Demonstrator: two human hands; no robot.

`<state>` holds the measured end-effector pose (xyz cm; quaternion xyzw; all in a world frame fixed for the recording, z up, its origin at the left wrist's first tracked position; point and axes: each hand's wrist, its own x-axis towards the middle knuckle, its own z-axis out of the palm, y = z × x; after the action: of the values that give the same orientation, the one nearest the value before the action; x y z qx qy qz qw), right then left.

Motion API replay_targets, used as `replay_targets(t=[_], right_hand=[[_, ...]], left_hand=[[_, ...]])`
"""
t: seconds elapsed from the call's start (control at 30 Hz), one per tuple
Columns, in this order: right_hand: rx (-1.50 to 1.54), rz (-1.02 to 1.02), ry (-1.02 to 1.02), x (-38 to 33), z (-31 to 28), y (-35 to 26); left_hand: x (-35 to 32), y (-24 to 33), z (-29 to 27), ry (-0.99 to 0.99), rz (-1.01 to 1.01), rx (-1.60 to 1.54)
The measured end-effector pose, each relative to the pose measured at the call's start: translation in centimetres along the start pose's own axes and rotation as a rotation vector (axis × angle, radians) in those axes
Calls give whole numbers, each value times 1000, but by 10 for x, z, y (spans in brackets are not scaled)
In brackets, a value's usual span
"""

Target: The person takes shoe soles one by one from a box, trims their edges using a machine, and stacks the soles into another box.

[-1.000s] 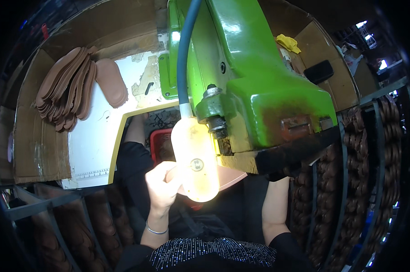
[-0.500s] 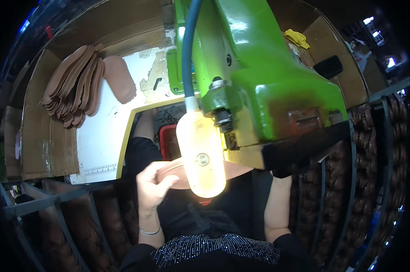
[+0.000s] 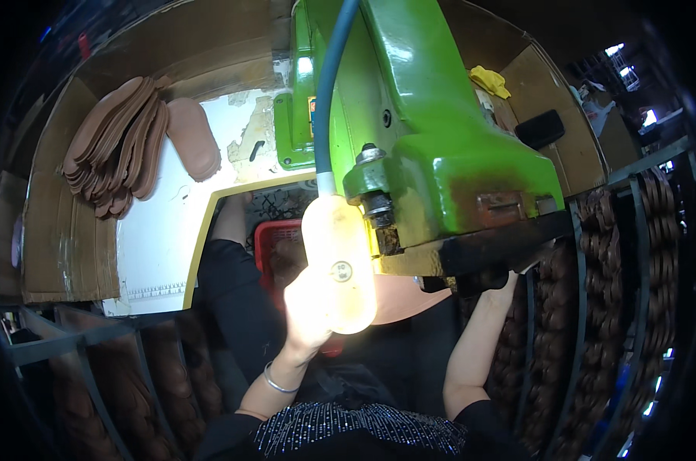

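A pinkish-brown insole (image 3: 411, 298) lies at the working end of a green machine (image 3: 471, 154), partly behind a bright lamp (image 3: 338, 296). My left hand (image 3: 308, 303) reaches in from the left of the lamp and grips the insole's near end; the lamp and its glare cover most of the fingers. On the other side, my right hand (image 3: 504, 290) is up against the underside of the black machine head (image 3: 486, 250). Its fingers are hidden there, so their grip does not show.
Fanned insoles (image 3: 117, 146) and a single insole (image 3: 192, 138) rest on the white tabletop (image 3: 152, 246) inside cardboard walls (image 3: 75, 261). A red basket (image 3: 267, 257) is below the cutout. Racks of brown pieces (image 3: 601, 269) flank me. A yellow cloth (image 3: 489, 81) lies at back right.
My left hand has moved right, behind the lamp, and the insole has shifted right with it. My right hand has moved slightly outward and up. The whole view has shifted a little.
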<state>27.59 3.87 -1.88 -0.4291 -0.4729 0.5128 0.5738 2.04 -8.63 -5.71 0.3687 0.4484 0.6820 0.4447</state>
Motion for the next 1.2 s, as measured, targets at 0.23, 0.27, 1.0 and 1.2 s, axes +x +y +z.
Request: replay_targets(t=[0.23,0.27,1.0,1.2], right_hand=[[277,52,-26,-23,24,57],[329,53,-22,-28,29,64],[272,166,26,-71,55,71],[62,43,-22,-99,111,64]], left_hand=[[-5,42,-36,121,-161,-92],[-7,41,-51,103,-179,-46],[50,80,-31,-203,286,555],[35,68,-91,-116,114,842]])
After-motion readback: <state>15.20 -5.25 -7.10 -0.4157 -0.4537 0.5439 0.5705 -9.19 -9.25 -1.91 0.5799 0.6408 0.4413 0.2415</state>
